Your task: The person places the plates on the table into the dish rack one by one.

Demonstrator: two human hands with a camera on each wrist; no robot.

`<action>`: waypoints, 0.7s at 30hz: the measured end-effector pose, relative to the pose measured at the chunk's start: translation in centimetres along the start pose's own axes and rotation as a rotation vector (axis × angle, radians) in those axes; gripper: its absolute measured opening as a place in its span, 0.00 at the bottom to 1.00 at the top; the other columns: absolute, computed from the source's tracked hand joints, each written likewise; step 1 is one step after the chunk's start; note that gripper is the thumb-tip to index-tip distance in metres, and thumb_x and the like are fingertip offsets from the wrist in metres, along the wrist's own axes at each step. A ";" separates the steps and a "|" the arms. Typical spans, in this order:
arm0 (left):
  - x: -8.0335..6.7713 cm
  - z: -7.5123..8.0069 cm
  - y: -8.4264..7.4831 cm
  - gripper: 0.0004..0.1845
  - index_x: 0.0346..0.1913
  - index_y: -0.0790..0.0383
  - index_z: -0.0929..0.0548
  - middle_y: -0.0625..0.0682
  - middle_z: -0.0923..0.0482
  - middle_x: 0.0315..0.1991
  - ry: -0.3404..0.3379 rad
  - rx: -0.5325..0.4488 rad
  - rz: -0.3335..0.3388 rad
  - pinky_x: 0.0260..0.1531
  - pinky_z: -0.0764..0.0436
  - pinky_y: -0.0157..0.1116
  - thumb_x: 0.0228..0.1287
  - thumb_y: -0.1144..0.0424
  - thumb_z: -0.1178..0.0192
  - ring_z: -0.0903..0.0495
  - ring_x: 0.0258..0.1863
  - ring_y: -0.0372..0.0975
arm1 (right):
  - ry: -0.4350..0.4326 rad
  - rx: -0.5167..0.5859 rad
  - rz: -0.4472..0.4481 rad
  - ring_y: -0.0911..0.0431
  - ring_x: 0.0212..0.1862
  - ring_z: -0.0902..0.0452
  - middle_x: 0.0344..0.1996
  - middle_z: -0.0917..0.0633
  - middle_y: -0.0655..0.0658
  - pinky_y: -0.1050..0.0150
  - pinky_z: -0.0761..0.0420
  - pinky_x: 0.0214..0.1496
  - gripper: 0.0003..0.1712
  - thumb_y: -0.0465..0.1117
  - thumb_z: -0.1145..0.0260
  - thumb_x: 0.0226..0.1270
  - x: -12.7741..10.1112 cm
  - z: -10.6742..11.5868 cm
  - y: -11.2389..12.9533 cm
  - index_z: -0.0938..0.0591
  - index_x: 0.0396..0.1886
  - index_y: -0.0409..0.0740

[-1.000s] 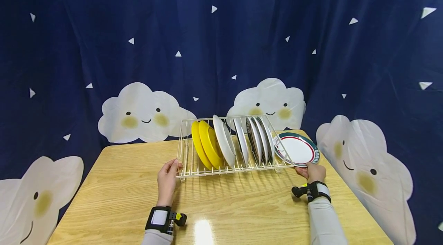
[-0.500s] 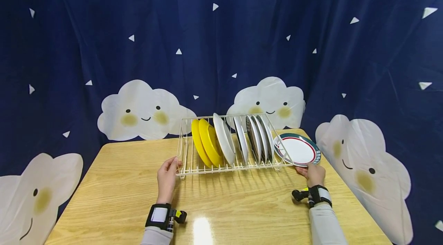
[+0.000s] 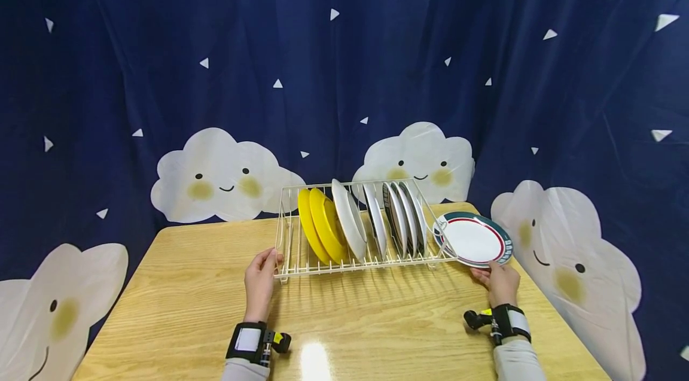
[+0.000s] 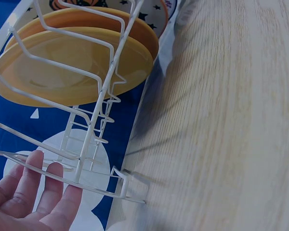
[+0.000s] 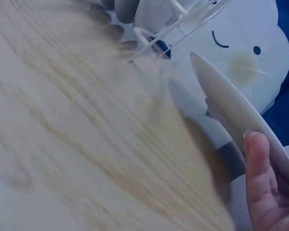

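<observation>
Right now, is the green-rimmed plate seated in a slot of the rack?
No, the right hand holds the green-rimmed plate outside the rack.

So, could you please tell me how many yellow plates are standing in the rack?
2. Both stand at the rack's left end: one yellow plate leftmost, the second right beside it. None seems hidden.

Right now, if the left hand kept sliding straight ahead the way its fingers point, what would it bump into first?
The left hand would probably push straight into the white wire dish rack; its fingertips are already at the rack's end wires.
</observation>
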State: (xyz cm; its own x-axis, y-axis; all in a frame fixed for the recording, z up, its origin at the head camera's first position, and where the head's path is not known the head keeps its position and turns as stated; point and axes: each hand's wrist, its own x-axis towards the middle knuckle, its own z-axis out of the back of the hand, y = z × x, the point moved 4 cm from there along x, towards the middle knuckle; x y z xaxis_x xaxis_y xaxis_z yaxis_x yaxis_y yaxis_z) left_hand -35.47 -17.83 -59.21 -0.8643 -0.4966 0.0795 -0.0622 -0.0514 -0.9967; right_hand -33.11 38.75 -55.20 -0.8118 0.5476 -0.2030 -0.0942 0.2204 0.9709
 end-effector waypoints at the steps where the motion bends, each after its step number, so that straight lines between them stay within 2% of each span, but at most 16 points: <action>1: 0.0 0.0 0.0 0.28 0.45 0.46 0.21 0.45 0.18 0.35 0.000 0.002 -0.001 0.33 0.24 0.30 0.48 0.31 0.47 0.22 0.37 0.36 | -0.010 -0.010 -0.004 0.60 0.22 0.19 0.16 0.21 0.52 0.65 0.18 0.33 0.10 0.37 0.54 0.67 0.0 0.2 0.2 0.34 0.44 0.36; 5: 0.0 0.0 -0.1 0.28 0.45 0.46 0.21 0.45 0.18 0.34 -0.007 0.004 -0.006 0.32 0.23 0.30 0.48 0.31 0.48 0.22 0.37 0.35 | -0.010 0.009 0.033 0.59 0.22 0.18 0.16 0.19 0.52 0.64 0.18 0.32 0.16 0.41 0.52 0.68 0.6 0.9 0.4 0.34 0.50 0.35; 8: 0.0 0.1 -0.1 0.28 0.45 0.46 0.21 0.45 0.18 0.34 -0.010 0.002 -0.006 0.33 0.23 0.30 0.48 0.31 0.48 0.21 0.37 0.35 | 0.019 0.072 0.101 0.57 0.22 0.18 0.17 0.18 0.50 0.64 0.18 0.29 0.16 0.44 0.48 0.66 2.0 1.5 0.0 0.31 0.45 0.37; 11: 0.0 0.1 0.0 0.28 0.45 0.45 0.21 0.45 0.18 0.35 -0.011 0.003 -0.002 0.33 0.23 0.31 0.48 0.31 0.48 0.22 0.37 0.35 | 0.026 0.094 0.160 0.56 0.21 0.18 0.17 0.17 0.49 0.65 0.19 0.26 0.13 0.46 0.45 0.65 2.3 1.8 0.6 0.29 0.37 0.40; 13: -0.1 0.1 0.1 0.28 0.45 0.46 0.21 0.45 0.18 0.35 -0.011 0.000 0.000 0.33 0.23 0.31 0.48 0.31 0.47 0.22 0.37 0.35 | 0.016 0.084 0.189 0.56 0.22 0.18 0.17 0.18 0.49 0.66 0.19 0.26 0.12 0.45 0.45 0.65 1.4 1.6 1.8 0.29 0.35 0.39; 19: -0.5 0.1 -0.7 0.28 0.46 0.48 0.22 0.46 0.18 0.35 0.001 0.024 -0.015 0.33 0.24 0.28 0.51 0.32 0.49 0.22 0.38 0.35 | -0.008 0.136 0.159 0.56 0.21 0.19 0.19 0.19 0.47 0.67 0.20 0.25 0.10 0.40 0.49 0.67 -2.7 0.0 6.1 0.32 0.38 0.36; 21: -1.6 0.4 -2.8 0.25 0.48 0.55 0.22 0.48 0.18 0.35 0.062 -0.056 -0.060 0.35 0.24 0.29 0.58 0.40 0.49 0.22 0.38 0.36 | -0.002 0.150 0.160 0.56 0.21 0.19 0.19 0.19 0.47 0.67 0.20 0.25 0.10 0.40 0.49 0.67 -3.6 -0.4 7.2 0.33 0.39 0.35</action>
State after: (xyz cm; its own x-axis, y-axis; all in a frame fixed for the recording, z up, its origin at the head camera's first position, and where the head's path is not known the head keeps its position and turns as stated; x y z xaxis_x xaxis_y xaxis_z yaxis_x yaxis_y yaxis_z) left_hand -33.72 -17.23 -56.54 -0.8874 -0.4391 0.1400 -0.1412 -0.0300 -0.9895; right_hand -31.15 38.03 -47.47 -0.8086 0.5864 -0.0483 0.1225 0.2481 0.9610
